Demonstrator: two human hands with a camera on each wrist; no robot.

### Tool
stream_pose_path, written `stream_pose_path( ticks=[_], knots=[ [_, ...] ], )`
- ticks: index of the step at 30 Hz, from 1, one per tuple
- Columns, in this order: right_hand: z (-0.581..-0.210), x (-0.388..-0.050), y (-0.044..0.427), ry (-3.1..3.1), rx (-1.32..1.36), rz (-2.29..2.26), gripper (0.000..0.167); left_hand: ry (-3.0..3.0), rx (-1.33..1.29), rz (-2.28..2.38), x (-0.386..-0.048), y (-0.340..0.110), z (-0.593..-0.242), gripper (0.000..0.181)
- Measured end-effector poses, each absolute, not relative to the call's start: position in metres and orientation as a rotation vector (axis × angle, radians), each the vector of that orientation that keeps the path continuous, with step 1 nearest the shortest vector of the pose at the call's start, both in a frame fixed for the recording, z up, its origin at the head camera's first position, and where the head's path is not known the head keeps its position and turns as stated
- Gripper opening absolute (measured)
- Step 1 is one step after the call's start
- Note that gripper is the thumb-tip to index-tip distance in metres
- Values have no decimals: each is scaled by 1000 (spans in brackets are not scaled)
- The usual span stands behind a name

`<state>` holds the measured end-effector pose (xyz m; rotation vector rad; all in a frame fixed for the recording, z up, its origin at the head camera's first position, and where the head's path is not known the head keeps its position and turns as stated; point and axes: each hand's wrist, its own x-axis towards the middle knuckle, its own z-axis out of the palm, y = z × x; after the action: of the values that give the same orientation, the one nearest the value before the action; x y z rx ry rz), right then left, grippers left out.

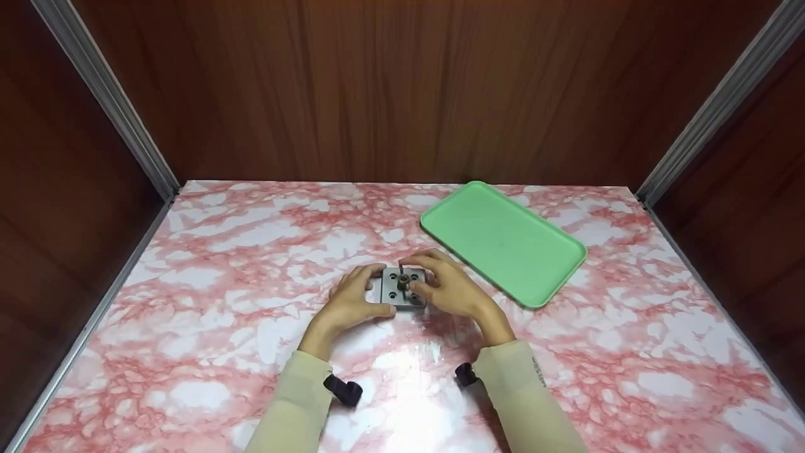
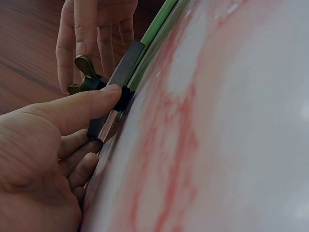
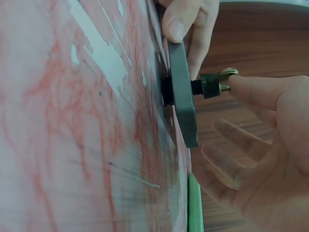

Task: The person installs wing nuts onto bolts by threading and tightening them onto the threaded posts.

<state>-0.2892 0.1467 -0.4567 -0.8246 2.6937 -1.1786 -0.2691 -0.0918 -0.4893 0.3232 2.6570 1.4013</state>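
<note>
A grey metal plate [image 1: 388, 285] with several round holes stands on the table near the middle in the head view. From its centre rises a threaded bolt [image 3: 196, 87] carrying a brass-coloured wing nut [image 1: 404, 282]. My left hand [image 1: 352, 299] grips the plate from the left, thumb at the near edge and fingers at the far edge. On the other side my right hand [image 1: 453, 286] has thumb and index finger at the wings of the nut, its other fingers spread. In the right wrist view the plate [image 3: 182, 96] sits slightly above the tabletop, with a dark part of the bolt below it.
A green tray [image 1: 503, 242] lies beyond and to the right of my right hand, turned at an angle. The red-and-white marbled tabletop [image 1: 207, 314] is bounded by brown wood-grain panels [image 1: 390, 94] at the back and sides. A dark strap piece [image 1: 344, 390] sits on my left sleeve.
</note>
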Motion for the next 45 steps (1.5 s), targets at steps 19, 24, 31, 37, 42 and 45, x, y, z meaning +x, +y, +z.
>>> stream_pose_path(
  ticks=[19, 24, 31, 37, 42, 45],
  knots=[
    [-458, -289, 147, 2734, -858, -1190, 48, 2647, 329, 1413, -269, -94, -490, 92],
    [-458, -290, 146, 2737, -856, -1190, 48, 2635, 331, 1431, -269, -94, -491, 92],
    [-458, -289, 148, 2749, -898, -1204, 46, 2615, 334, 1447, -271, -93, -491, 90],
    [-459, -288, 148, 2747, -846, -1191, 47, 2584, 329, 1481, -270, -92, -491, 91],
    [-459, -289, 147, 2749, -840, -1192, 46, 2561, 325, 1514, -270, -93, -492, 91],
    [-458, -289, 147, 2747, -839, -1193, 46, 2550, 321, 1536, -271, -94, -492, 91]
  ],
)
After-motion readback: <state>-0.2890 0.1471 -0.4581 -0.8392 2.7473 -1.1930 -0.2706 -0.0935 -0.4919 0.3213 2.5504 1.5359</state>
